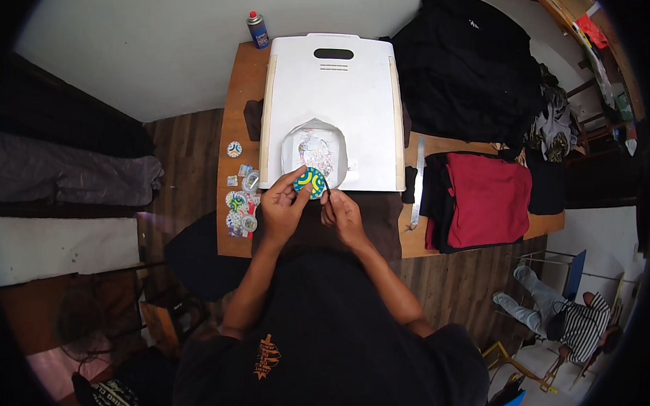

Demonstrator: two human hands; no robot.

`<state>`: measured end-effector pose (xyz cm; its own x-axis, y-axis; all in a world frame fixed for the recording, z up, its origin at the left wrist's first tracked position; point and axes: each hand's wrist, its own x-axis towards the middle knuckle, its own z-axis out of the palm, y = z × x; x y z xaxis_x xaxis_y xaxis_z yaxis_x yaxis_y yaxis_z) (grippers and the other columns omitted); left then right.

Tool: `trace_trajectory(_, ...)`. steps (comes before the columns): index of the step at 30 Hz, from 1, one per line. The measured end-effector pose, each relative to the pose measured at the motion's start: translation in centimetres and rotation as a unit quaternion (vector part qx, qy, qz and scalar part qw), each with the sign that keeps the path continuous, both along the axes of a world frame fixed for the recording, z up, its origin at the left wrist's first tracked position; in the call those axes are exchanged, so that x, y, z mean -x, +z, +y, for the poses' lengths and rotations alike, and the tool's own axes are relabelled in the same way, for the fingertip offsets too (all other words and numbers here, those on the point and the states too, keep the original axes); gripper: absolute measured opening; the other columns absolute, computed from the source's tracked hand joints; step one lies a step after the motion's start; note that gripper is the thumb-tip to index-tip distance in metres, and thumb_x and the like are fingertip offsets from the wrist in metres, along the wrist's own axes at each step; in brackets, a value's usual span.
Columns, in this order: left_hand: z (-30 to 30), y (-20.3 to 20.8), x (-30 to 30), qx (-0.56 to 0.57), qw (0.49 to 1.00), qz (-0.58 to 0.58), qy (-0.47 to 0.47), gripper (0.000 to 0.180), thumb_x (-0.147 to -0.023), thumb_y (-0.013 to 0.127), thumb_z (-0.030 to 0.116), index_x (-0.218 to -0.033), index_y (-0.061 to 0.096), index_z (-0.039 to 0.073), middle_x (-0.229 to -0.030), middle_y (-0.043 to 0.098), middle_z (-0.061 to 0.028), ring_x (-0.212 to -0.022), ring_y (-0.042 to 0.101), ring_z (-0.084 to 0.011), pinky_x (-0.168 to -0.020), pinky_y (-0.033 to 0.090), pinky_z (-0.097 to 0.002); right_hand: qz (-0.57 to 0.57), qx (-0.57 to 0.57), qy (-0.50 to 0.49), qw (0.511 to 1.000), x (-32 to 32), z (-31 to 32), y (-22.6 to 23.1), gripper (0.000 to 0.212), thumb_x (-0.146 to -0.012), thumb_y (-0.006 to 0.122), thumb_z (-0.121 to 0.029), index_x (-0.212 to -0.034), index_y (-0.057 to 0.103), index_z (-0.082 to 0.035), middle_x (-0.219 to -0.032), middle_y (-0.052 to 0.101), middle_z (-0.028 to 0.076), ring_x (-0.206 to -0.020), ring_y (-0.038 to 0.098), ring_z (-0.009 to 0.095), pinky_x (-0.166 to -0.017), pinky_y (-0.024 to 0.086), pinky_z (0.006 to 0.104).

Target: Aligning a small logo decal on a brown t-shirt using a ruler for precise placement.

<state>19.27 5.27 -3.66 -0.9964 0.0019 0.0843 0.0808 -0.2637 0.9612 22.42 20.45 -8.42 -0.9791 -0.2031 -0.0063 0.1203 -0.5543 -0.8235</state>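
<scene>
Head view looks down on a wooden table (pixel 236 92) where the person's left hand (pixel 282 209) pinches a round patch (pixel 311 181) in blue, yellow and green between thumb and fingers, holding it up just in front of a white heat press (pixel 333 110). Right hand (pixel 342 214) is closed around a thin dark tool (pixel 326 185) (too small to tell what kind), its tip touching the patch's right edge. On the press plate lies a sheet of printed designs (pixel 314 151), just beyond the patch. A cluster of similar round patches (pixel 240 207) sits on the table left of the left hand. A metal ruler (pixel 417 181) lies right of the press, beside a folded red garment (pixel 486 200). A blue spray can (pixel 257 30) stands at the table's far edge.
</scene>
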Motion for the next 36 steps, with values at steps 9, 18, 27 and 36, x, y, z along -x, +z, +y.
trace_trajectory(9,0.03,0.04,-0.10,-0.001,1.000,0.009,0.000,0.039,-0.098,0.067,-0.009,-0.137,0.061,-0.011,-0.121,0.067,-0.0122,-0.106,0.067,-0.0128,-0.090,0.055,-0.0245,0.008,-0.023,0.008,1.000,0.03,0.23,-0.38,0.035,-0.116,0.040,-0.032,-0.106,0.055,-0.002,-0.062,0.035,-0.004,-0.052,0.031,0.007,-0.053,0.032,0.0265)
trace_trajectory(18,-0.04,-0.07,-0.22,-0.003,1.000,0.003,-0.006,0.039,-0.098,0.067,-0.009,-0.136,0.061,-0.011,-0.121,0.067,-0.0121,-0.107,0.066,-0.0126,-0.090,0.055,-0.0247,0.010,-0.029,0.001,1.000,-0.14,0.21,-0.20,0.036,-0.117,0.039,-0.032,-0.105,0.054,-0.002,-0.061,0.034,-0.004,-0.052,0.031,0.007,-0.052,0.032,0.0266)
trace_trajectory(27,0.06,-0.11,-0.14,0.004,1.000,0.021,0.014,0.036,-0.097,0.067,-0.010,-0.133,0.063,-0.012,-0.118,0.069,-0.0132,-0.106,0.068,-0.0136,-0.093,0.056,-0.0258,-0.002,-0.016,0.003,1.000,-0.13,0.28,0.19,0.036,-0.117,0.038,-0.031,-0.105,0.054,-0.001,-0.061,0.033,-0.004,-0.050,0.030,0.007,-0.051,0.032,0.0263)
trace_trajectory(36,0.01,-0.17,-0.28,0.003,1.000,-0.002,0.009,0.034,-0.096,0.068,-0.010,-0.130,0.066,-0.012,-0.115,0.069,-0.0122,-0.104,0.068,-0.0125,-0.092,0.055,-0.0246,0.005,0.008,0.002,1.000,-0.28,0.17,0.10,0.034,-0.117,0.040,-0.031,-0.104,0.055,-0.003,-0.061,0.032,-0.005,-0.050,0.028,0.006,-0.051,0.029,0.0256)
